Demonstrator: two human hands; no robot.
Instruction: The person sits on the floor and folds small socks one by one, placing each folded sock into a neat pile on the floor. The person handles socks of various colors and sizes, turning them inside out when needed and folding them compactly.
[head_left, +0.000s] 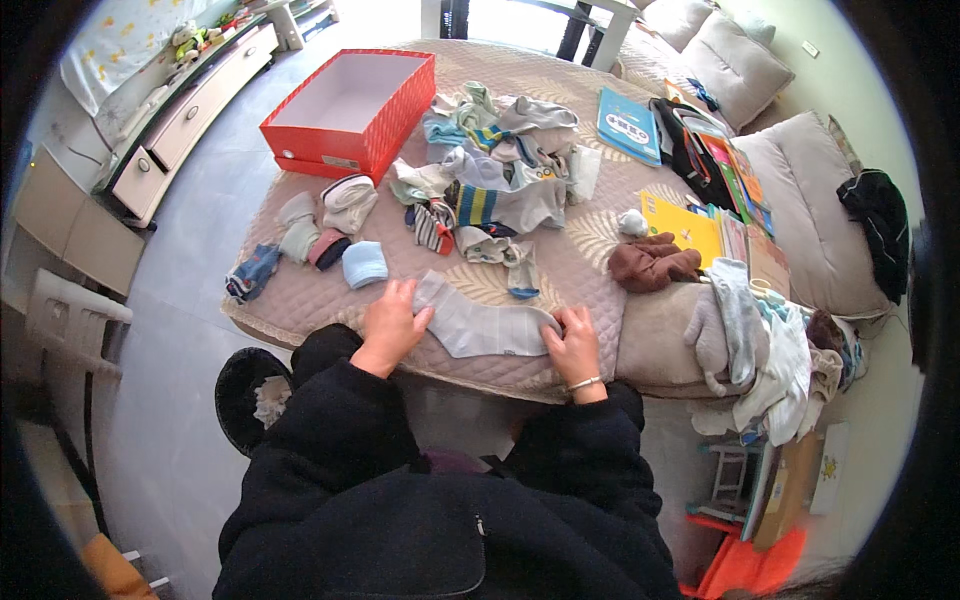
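Observation:
A light grey sock (487, 326) lies flat and stretched out near the front edge of the quilted sofa seat (315, 300). My left hand (394, 322) pinches its cuff end, and my right hand (576, 341) has hold of the toe end. Just beyond my left hand sits a folded light blue sock bundle (365, 264). Farther left are a pink and navy bundle (328, 249), a pale grey-green bundle (299, 227), a white one (349, 202) and a blue patterned one (253, 274). A heap of loose socks (510, 206) spreads beyond the grey sock.
A red box (397, 112), hollow side up, stands at the back left. Books (682, 225), a brown cloth item (652, 262) and draped clothes (780, 367) lie to the right. A black waste bin (240, 397) stands on the floor by my left arm.

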